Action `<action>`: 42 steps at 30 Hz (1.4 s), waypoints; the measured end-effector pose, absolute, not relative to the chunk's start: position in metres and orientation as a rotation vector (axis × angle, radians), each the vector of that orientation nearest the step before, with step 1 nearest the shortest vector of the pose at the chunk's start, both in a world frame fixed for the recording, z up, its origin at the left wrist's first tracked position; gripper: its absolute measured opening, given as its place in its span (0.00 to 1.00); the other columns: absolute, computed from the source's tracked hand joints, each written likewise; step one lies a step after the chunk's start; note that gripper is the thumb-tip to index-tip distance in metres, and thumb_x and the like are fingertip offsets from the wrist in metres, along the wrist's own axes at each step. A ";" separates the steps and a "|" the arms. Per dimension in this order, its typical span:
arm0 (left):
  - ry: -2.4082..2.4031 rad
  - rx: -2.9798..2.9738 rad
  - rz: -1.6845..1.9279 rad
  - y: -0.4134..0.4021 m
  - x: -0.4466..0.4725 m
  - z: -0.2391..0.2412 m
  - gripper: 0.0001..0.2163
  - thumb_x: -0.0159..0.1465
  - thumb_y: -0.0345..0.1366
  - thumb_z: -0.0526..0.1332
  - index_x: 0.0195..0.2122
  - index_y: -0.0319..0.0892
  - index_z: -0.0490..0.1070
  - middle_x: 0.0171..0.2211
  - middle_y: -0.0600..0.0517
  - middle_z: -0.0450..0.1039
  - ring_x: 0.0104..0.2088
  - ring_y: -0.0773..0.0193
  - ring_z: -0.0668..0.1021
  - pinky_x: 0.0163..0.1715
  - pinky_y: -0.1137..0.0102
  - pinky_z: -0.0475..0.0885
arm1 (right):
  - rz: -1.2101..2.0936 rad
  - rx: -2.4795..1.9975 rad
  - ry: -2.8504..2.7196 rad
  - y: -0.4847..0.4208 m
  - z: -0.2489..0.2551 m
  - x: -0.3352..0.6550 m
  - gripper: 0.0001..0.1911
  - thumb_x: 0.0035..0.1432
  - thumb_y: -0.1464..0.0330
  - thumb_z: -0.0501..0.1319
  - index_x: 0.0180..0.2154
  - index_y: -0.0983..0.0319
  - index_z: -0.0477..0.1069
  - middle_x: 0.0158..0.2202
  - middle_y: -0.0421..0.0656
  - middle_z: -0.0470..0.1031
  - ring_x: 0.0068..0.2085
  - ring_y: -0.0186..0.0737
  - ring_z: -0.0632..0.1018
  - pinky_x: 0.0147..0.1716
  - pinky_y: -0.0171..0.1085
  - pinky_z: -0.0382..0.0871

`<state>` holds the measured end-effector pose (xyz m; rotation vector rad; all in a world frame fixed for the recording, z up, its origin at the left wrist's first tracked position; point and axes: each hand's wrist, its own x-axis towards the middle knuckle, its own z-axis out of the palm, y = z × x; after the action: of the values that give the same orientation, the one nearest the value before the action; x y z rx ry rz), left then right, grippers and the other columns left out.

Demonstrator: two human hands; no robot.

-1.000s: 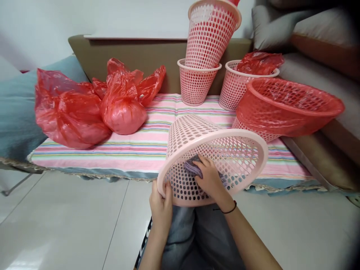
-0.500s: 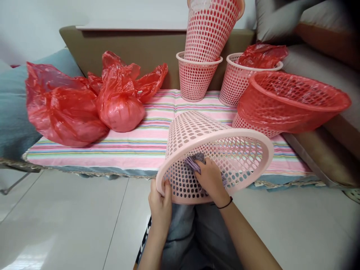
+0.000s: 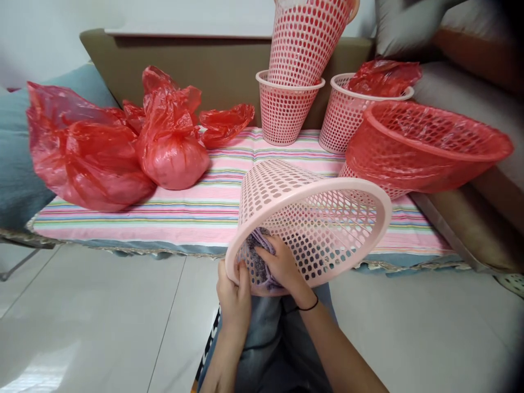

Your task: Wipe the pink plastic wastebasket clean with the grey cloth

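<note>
A pale pink perforated plastic basket lies tilted on its side above my lap, its wide mouth facing me. My left hand is closed on the lower left of its rim, thumb inside. Reaching into the mouth, my right hand grips a grey-purple cloth and presses it to the basket's inner wall near the left side. Part of the cloth is hidden under the fingers.
On the striped cover of the couch sit red plastic bags at left. Behind are stacked pink baskets and another basket holding a red bag. A basket lined with red plastic leans at right, near cushions.
My right hand has moved left with the cloth inside the basket, nearer my left hand. The basket has shifted slightly left and up. One red bag's loose end has sagged to the right.
</note>
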<state>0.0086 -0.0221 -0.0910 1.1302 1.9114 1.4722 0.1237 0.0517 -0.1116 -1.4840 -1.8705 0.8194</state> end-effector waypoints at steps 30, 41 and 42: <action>1.872 1.110 1.473 -0.021 0.007 -0.089 0.13 0.62 0.46 0.60 0.36 0.41 0.69 0.27 0.53 0.70 0.27 0.64 0.73 0.27 0.72 0.67 | 0.951 -1.241 -1.945 0.057 -0.082 0.174 0.17 0.55 0.69 0.64 0.48 0.57 0.76 0.44 0.42 0.75 0.46 0.42 0.76 0.49 0.40 0.68; 1.848 1.146 1.474 -0.017 0.008 -0.086 0.13 0.62 0.46 0.60 0.37 0.40 0.69 0.27 0.53 0.71 0.28 0.64 0.74 0.28 0.71 0.70 | 0.443 -1.762 -2.109 0.159 -0.108 0.155 0.19 0.58 0.66 0.61 0.51 0.59 0.74 0.51 0.48 0.73 0.50 0.48 0.74 0.48 0.40 0.67; 1.855 1.153 1.475 -0.017 0.008 -0.087 0.12 0.62 0.45 0.60 0.36 0.41 0.69 0.27 0.53 0.71 0.28 0.64 0.74 0.28 0.71 0.70 | 0.446 -1.781 -2.128 0.160 -0.113 0.151 0.19 0.58 0.67 0.61 0.51 0.60 0.74 0.51 0.49 0.73 0.50 0.49 0.74 0.48 0.41 0.67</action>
<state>0.0082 -0.0165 -0.0866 1.1527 1.8550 1.4753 0.1508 0.1605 -0.1133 -1.7806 -2.1284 0.4460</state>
